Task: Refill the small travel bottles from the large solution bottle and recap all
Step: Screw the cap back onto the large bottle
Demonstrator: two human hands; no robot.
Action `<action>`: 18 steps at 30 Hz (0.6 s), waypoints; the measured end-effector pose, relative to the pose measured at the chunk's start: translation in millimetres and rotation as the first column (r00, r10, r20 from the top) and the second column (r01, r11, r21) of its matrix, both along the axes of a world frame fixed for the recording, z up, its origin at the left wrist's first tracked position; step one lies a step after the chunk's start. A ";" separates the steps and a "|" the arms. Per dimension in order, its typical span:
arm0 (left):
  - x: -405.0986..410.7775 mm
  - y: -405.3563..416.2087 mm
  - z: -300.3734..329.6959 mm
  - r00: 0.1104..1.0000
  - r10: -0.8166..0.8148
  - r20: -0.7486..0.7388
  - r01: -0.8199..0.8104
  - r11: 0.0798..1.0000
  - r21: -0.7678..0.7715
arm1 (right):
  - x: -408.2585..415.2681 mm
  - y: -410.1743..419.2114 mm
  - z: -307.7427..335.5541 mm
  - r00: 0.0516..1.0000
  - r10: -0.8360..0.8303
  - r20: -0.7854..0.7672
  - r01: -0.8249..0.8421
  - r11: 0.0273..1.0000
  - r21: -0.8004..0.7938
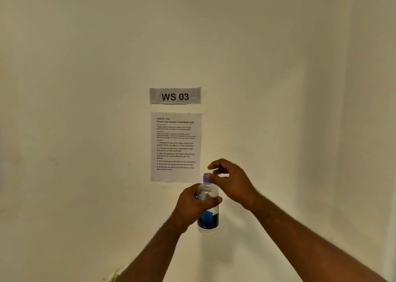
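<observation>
I hold a clear solution bottle [208,217] with a blue and black label upright in front of the wall. My left hand [192,206] is wrapped around its middle. The bottle carries a blue-purple cap [206,178]. My right hand [230,180] is at the top of the bottle, its thumb and fingertips pinching that cap. No small travel bottles are in view.
A cream wall fills the view. On it hang a grey sign reading "WS 03" [175,96] and a printed task sheet [175,146] just behind the bottle. A bit of something pale green shows at the bottom edge [115,275].
</observation>
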State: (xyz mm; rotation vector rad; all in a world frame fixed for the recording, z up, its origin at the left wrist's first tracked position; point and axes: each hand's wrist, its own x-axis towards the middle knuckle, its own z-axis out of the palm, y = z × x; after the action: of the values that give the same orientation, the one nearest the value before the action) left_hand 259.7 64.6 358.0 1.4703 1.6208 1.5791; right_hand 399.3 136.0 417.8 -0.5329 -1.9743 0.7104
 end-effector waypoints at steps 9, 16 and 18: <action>5.6 1.1 8.6 1.000 0.019 -0.024 -0.018 1.000 0.022 | 4.7 -0.5 5.1 0.995 0.104 0.009 -0.104 0.995 -0.010; 8.9 1.7 4.2 0.998 0.002 -0.059 -0.001 1.000 0.019 | -1.5 -2.6 -3.3 1.000 -0.026 -0.003 0.026 0.999 0.043; 7.8 1.1 2.0 0.999 0.006 -0.033 -0.005 1.000 0.019 | 2.2 -2.2 -1.2 1.000 0.001 -0.002 -0.001 1.000 0.022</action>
State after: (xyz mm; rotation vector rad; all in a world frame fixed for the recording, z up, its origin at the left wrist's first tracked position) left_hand 267.5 65.6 360.0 1.5103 1.6337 1.5856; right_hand 401.5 133.7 416.5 -0.5181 -1.9789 0.6891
